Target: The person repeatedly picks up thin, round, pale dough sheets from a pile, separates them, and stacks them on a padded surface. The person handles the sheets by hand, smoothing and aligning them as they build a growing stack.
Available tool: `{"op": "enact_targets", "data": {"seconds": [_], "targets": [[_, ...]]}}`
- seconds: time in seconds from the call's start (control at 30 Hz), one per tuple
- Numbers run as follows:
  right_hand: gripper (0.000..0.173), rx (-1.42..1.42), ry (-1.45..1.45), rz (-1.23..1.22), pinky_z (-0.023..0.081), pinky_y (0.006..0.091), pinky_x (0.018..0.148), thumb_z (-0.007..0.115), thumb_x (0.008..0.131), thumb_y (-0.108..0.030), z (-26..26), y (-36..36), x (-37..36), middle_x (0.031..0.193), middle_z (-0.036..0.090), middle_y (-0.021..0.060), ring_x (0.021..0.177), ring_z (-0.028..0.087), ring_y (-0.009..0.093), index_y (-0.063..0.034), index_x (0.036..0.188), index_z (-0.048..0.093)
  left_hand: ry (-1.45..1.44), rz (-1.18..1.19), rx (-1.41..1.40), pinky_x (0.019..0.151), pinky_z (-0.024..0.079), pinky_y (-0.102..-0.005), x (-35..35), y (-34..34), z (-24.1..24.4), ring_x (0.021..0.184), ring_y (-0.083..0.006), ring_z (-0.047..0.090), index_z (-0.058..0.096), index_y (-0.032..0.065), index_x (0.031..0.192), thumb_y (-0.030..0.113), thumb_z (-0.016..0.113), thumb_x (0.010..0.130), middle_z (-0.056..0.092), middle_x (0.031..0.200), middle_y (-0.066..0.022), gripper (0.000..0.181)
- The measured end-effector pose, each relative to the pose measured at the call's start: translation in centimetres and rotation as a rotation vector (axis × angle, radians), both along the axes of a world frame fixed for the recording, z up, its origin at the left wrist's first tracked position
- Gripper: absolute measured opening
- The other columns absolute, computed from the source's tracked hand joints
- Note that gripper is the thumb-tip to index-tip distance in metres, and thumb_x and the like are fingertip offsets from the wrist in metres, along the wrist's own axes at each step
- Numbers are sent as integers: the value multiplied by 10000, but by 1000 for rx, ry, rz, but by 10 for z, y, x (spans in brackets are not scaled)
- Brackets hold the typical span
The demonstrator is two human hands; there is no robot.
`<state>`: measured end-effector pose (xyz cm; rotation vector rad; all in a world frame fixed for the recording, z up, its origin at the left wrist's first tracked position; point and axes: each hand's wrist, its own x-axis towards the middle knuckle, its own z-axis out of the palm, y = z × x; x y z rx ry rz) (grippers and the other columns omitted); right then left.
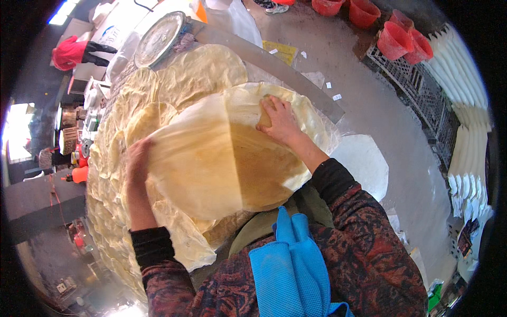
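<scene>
A large, thin, pale yellow round sheet [198, 158] of unclear material lies in front of me, its right part brown in shadow. My left hand [138, 160], blurred, is at the sheet's left edge; whether its fingers grip the edge cannot be told. My right hand [279, 121] rests on the upper right of the sheet, its fingers around a small tan pad or block [265, 113] that touches the surface. More crumpled yellowish sheets [202, 73] lie heaped beyond and to the left. A round, whitish-coated pan or lid [159, 39] stands past the heap.
Red plastic buckets [395, 41] stand at the upper right near dark plastic crates [420, 95]. Long white folded sheets [467, 146] line the far right. A white polygonal board [362, 164] lies right of the work surface. A person in red [69, 53] is at the upper left.
</scene>
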<state>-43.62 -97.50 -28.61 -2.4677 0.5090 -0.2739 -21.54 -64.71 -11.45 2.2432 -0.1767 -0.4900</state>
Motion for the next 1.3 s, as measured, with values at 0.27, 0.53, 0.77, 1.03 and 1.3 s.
{"op": "enact_targets", "data": {"seconds": [0.27, 0.53, 0.77, 1.03, 1.3], "targets": [[819, 8, 123, -73, 417, 482, 996, 787, 654, -366, 18, 11, 11, 1374, 348, 128, 1251, 326, 386, -87, 1347, 452, 127, 259, -411, 772, 557, -367, 48, 152, 97, 866, -231, 665, 622, -4, 1071, 217, 589, 909, 676, 1013, -111, 277], [738, 18, 250, -89, 414, 474, 997, 746, 708, -327, 31, 10, 22, 1370, 360, 138, 1251, 344, 376, -79, 1340, 456, 28, 435, -448, 852, 544, -407, 76, 202, 194, 995, -239, 633, 570, 9, 1176, 241, 577, 919, 642, 1090, -110, 346], [572, 29, -181, -140, 442, 414, 925, 698, 738, -240, 17, -10, -22, 1198, 535, 203, 1066, 532, 317, 12, 1224, 531, -659, -142, 6, 764, 517, -280, 5, 40, 229, 853, -154, 624, 652, 33, 1032, 170, 552, 928, 652, 940, -46, 198], [427, 482, 102, -375, 496, 372, 633, 705, 720, -149, 12, 9, -109, 755, 605, 133, 672, 624, 268, 24, 1080, 556, -661, -1074, 181, 519, 414, -349, -155, -76, 63, 597, -214, 512, 690, 175, 878, 136, 679, 754, 435, 659, -34, 131], [297, 1023, 21, -359, 475, 322, 578, 646, 755, -68, -1, 2, -104, 779, 639, 65, 661, 616, 190, -1, 1039, 593, -198, -1293, 590, 724, 484, -401, -204, -41, -80, 895, -275, 602, 646, 166, 1021, 285, 681, 791, 595, 914, -110, 262]]}}
